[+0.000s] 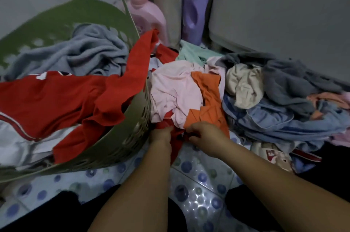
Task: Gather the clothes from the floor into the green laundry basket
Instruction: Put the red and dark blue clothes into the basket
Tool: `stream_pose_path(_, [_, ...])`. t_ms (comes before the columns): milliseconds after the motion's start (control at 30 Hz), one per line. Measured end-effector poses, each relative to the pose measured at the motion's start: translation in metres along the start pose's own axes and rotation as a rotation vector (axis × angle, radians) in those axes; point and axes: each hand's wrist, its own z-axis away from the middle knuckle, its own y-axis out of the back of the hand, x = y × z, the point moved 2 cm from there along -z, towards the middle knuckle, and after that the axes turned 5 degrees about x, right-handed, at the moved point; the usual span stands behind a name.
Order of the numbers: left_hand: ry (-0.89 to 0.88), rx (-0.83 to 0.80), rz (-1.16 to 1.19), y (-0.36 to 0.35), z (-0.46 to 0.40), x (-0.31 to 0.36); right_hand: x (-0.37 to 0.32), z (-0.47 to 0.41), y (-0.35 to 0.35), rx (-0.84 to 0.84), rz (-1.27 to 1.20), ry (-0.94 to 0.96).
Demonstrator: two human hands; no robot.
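Both hands grip a red garment at the near edge of the floor pile: the left hand bunches it, the right hand pinches it. Pink and orange clothes lie beyond. The green laundry basket stands left, holding red and grey clothes.
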Motion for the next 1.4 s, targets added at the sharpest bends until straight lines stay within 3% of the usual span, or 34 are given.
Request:
stream_pose_path(233, [-0.229, -0.069, -0.010, -0.016, 0.044, 0.018, 0.016, 0.004, 0.011, 0.095, -0.055, -0.044])
stream_pose_path(333, [-0.464, -0.057, -0.116, -0.017, 0.088, 0.037, 0.010, 0.016, 0.018, 0.140, -0.108, -0.042])
stream_pose_path(533, [-0.791, -0.071, -0.212, -0.008, 0.179, 0.063, -0.004, 0.054, 0.044, 0.485, -0.105, -0.100])
stream_pose_path(667, [-0.978, -0.057, -0.152, 0.007, 0.233, 0.084, -0.028, 0.082, 0.077, 0.700, -0.316, -0.008])
stream_pose_path(733, [-1.015, -0.150, -0.021, 0.016, 0.252, 0.093, -0.039, 0.092, 0.096, 0.765, -0.475, 0.065])
stream_pose_path(833, [-1.021, -0.303, 0.218, 0.030, 0.263, 0.100, -0.056, 0.104, 0.129, 0.816, -0.482, 0.111])
stream_pose_path(867, [-1.059, -0.290, 0.252, 0.037, 0.266, 0.101, -0.062, 0.109, 0.140, 0.821, -0.465, 0.133])
stream_pose_path(967, [-1.203, -0.041, 0.275, 0.055, 0.267, 0.103, -0.080, 0.114, 0.170, 0.850, -0.372, 0.207])
stream_pose_path(1067, [-1.155, 0.139, 0.282, 0.063, 0.262, 0.101, -0.100, 0.128, 0.202, 0.917, -0.435, 0.296])
stream_pose_path(1133, [-1.066, 0.183, 0.143, 0.063, 0.253, 0.097, -0.113, 0.138, 0.221, 0.967, -0.499, 0.319])
stream_pose_path(1300, [-0.904, -0.075, -0.001, 0.056, 0.239, 0.085, -0.133, 0.162, 0.260, 1.006, -0.754, 0.390])
stream_pose_path(1400, [-0.888, -0.127, -0.086, 0.048, 0.237, 0.080, -0.141, 0.170, 0.271, 0.961, -0.932, 0.441])
